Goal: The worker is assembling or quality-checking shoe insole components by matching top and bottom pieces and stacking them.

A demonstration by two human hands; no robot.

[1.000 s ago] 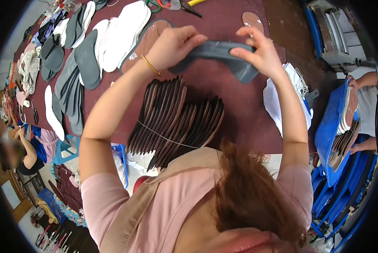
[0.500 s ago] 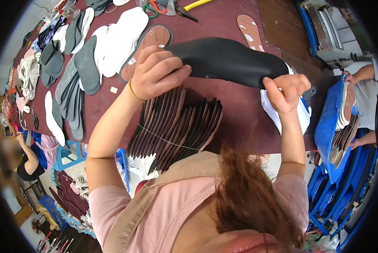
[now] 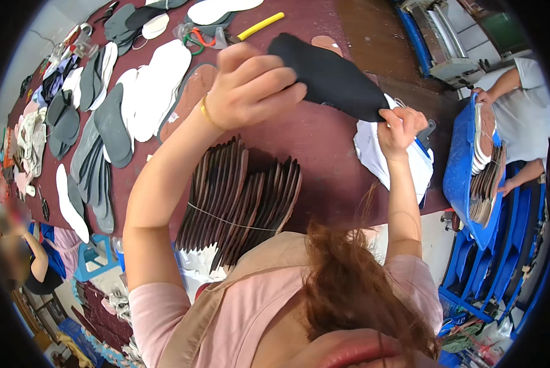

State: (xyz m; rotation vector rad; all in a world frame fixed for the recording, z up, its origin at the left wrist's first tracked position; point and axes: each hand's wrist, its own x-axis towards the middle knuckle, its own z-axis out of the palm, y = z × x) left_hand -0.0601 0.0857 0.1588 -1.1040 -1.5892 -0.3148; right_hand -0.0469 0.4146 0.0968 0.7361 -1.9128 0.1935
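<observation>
A black insole (image 3: 333,80) is stretched between my two hands above the table, slanting down from upper left to lower right. My left hand (image 3: 253,86) grips its left end, fingers curled, slightly blurred. At the other end, my right hand (image 3: 400,127) pinches the tip between thumb and fingers. Below them, a bundle of dark brown insoles (image 3: 238,193) stands on edge, tied with a thin string. Beside my right hand lies a white sheet-like piece (image 3: 373,144). A reddish-brown insole (image 3: 189,98) on a dark one is partly hidden behind my left forearm.
White insoles (image 3: 161,86) and grey insoles (image 3: 94,165) cover the dark red table's left side. Red-and-green scissors (image 3: 198,40) and a yellow stick (image 3: 261,26) lie at the back. At right, another person holds a blue tub (image 3: 462,165) with bundled insoles near blue racks (image 3: 496,239).
My left hand has risen and come nearer the camera, tilting the black insole more steeply. My right hand keeps its pinch. The view has shifted, and the other person's tub appears slightly further left.
</observation>
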